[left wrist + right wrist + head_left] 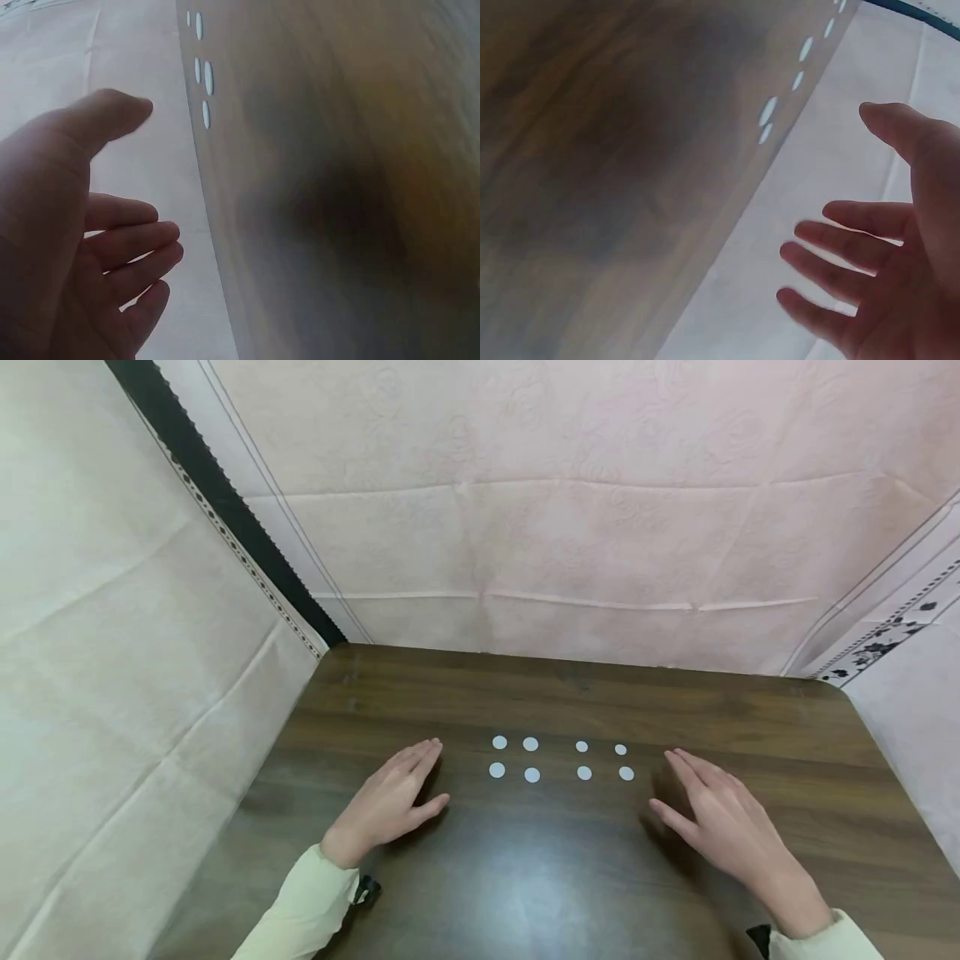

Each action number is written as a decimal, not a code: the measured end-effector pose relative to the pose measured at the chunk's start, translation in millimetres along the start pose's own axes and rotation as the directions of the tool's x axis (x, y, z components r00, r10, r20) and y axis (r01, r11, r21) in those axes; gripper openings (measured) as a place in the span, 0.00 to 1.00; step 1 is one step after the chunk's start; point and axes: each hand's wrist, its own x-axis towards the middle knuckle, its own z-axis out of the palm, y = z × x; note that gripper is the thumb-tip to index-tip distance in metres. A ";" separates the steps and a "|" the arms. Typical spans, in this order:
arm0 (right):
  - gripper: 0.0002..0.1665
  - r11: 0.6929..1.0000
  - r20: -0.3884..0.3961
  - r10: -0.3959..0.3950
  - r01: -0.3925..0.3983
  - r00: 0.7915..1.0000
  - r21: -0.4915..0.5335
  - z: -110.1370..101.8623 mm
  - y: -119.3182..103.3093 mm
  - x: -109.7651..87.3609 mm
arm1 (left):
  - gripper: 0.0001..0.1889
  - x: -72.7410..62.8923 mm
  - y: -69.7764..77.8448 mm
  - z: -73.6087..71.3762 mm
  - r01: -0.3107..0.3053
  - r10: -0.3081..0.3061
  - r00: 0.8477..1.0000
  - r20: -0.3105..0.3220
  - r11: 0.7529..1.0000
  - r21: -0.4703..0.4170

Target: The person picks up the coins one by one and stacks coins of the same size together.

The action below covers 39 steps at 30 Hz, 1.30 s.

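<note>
Several small white discs (532,775) lie in two rows in the middle of the wooden table, in a left and a right cluster. To their left my left hand (390,797) hovers with fingers extended and thumb apart, holding nothing. On the other side my right hand (723,822) is held likewise, thumb toward the discs, palm free of anything. The left wrist view shows the left hand (105,232) with fingers slightly bent and some discs (208,78) beyond it. Spread fingers of the right hand (877,247) appear in the right wrist view, with discs (768,111) past the thumb.
The brown wooden table (450,877) has rounded far corners. Pale patterned cloth (562,543) hangs behind it, with more cloth (150,693) along the left and right sides. A dark strip (240,518) runs down the left cloth seam. Light green sleeves (307,893) cover both forearms.
</note>
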 end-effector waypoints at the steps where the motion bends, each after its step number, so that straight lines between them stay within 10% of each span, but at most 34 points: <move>1: 0.45 1.000 -0.021 -0.017 0.017 1.000 0.010 0.3 -2.3 2.9 | 0.41 1.0 1.4 0.2 -0.007 0.007 1.000 -0.008 1.000 -0.001; 28: 0.20 0.956 0.272 -0.223 0.154 0.936 0.251 27.5 -81.8 92.3 | 0.22 50.2 27.6 8.6 -0.061 0.064 0.997 0.040 0.995 -0.083; 39: 0.11 0.923 0.264 -0.328 0.248 0.907 0.294 52.1 -110.7 120.7 | 0.19 67.0 30.1 21.6 -0.023 0.040 0.994 0.104 0.988 -0.156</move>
